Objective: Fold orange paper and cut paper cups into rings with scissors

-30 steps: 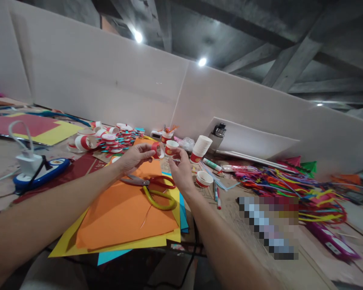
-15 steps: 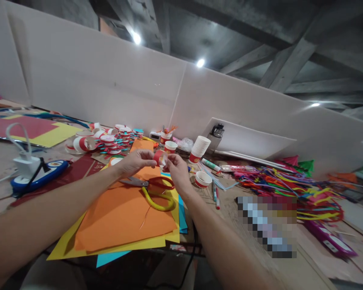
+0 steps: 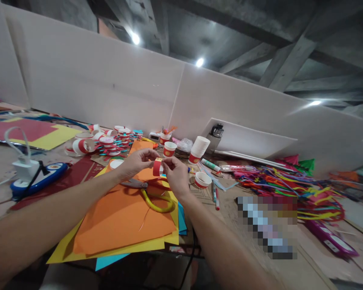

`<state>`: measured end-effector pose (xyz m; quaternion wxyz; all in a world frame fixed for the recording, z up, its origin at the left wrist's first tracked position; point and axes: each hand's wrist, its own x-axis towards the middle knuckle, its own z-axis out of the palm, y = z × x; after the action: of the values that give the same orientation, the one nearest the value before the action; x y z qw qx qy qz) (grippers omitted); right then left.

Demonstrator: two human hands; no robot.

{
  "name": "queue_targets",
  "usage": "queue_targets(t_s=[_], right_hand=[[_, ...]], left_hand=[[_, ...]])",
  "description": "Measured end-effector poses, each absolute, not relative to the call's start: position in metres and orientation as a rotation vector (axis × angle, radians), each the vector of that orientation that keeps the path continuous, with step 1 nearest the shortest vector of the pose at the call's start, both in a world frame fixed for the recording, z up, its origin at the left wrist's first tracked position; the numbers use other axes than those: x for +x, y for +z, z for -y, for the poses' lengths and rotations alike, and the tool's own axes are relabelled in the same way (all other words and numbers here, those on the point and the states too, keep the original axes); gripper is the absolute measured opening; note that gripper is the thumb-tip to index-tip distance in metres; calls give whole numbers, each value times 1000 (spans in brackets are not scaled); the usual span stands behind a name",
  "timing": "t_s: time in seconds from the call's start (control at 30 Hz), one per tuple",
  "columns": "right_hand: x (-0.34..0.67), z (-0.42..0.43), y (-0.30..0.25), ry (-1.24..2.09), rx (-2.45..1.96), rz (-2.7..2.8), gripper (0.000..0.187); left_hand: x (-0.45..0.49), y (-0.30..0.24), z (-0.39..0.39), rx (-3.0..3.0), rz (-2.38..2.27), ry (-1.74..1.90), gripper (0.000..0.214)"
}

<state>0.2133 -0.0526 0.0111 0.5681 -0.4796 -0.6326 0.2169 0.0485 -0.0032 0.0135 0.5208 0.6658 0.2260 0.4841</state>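
Between my two hands is a small red and white piece of paper cup (image 3: 157,167), with a bit of yellow at its top edge. My left hand (image 3: 140,161) pinches its left side, fingers closed. At its right side, my right hand (image 3: 176,171) grips with thumb and fingertips. Under the hands, scissors (image 3: 134,183) with one red and one yellow handle lie on orange paper sheets (image 3: 121,225). Behind the hands stands a paper cup (image 3: 170,149). A cut-down cup (image 3: 203,179) sits right of my right hand.
Yellow sheets (image 3: 63,249) and blue sheets lie beneath the orange ones. Stacked cups (image 3: 199,149) and a dark-lidded bottle (image 3: 217,136) stand behind. Cut cup rings (image 3: 83,146) and a power strip (image 3: 39,179) are at left. Colourful pipe cleaners (image 3: 278,181) spread at right.
The red cup piece has been turned in my fingers, its outer face now toward me and hanging more upright. My right hand has shifted slightly left; both hands keep their hold.
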Motion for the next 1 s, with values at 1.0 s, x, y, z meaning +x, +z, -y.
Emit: queue_targets(t_s=[1.0], right_hand=[[208, 41, -5, 1044, -1180, 1382, 30]], left_hand=[[49, 4, -2, 1856, -675, 1268, 13]])
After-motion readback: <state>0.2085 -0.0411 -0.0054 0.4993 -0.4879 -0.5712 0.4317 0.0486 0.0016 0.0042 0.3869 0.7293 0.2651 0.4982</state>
